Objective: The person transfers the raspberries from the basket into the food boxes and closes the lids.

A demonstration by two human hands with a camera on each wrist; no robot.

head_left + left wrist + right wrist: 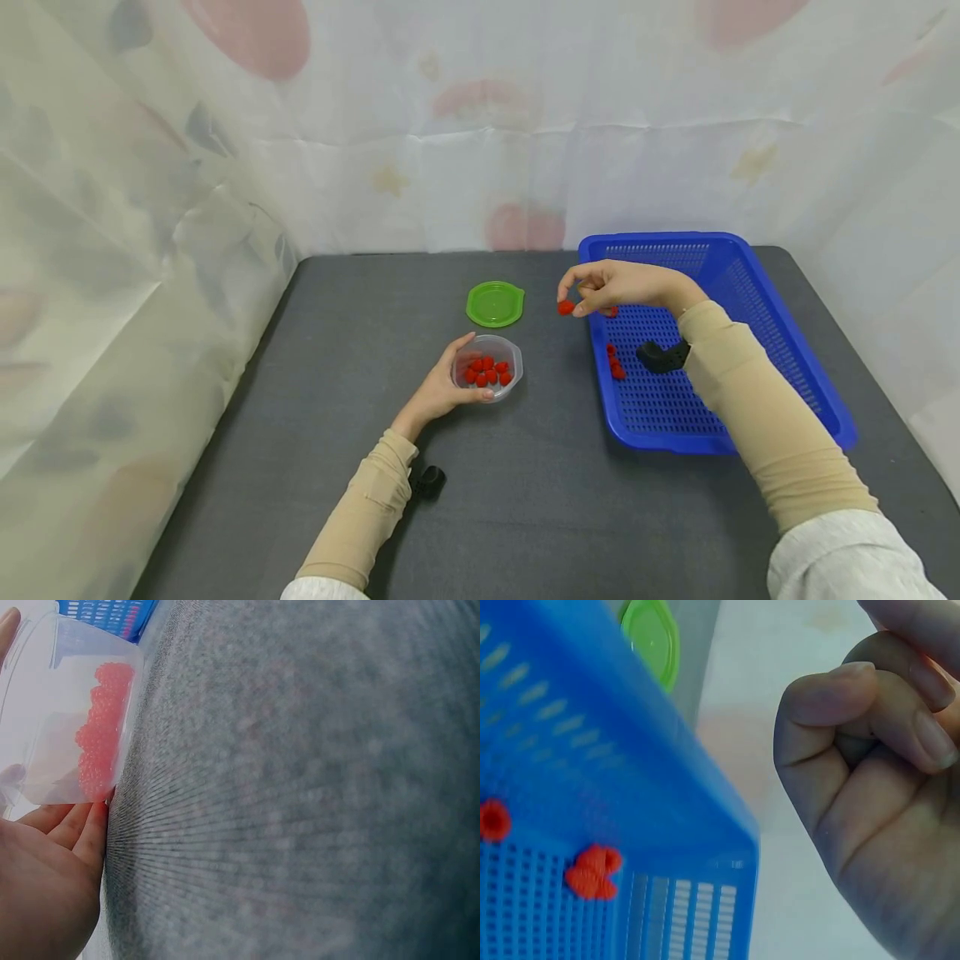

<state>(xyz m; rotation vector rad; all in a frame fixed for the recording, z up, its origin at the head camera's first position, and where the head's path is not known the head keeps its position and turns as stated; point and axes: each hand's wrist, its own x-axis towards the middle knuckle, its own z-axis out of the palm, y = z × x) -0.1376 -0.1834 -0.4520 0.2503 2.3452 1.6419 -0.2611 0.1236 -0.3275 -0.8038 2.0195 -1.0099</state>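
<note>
My left hand (pixel 438 387) grips a small clear plastic container (pixel 515 354), thumb and fingers on opposite sides. Several red raspberries (pixel 487 363) lie in its bottom; the left wrist view shows them through the wall as a pink-red row (pixel 105 735). Above the left edge of a blue basket (pixel 609 408), my right hand (pixel 626 283) pinches one raspberry (pixel 566 307) between thumb and index finger. In the right wrist view the right hand (pixel 885 765) has its other fingers curled, and the pinched berry is out of sight. More raspberries (pixel 594 871) lie in the basket.
A green lid (pixel 495 304) lies flat on the dark grey table (pixel 337 350), just behind the container. Patterned white sheets (pixel 465 183) hang at the back and sides. Black wrist mounts (pixel 431 483) stick out from both forearms.
</note>
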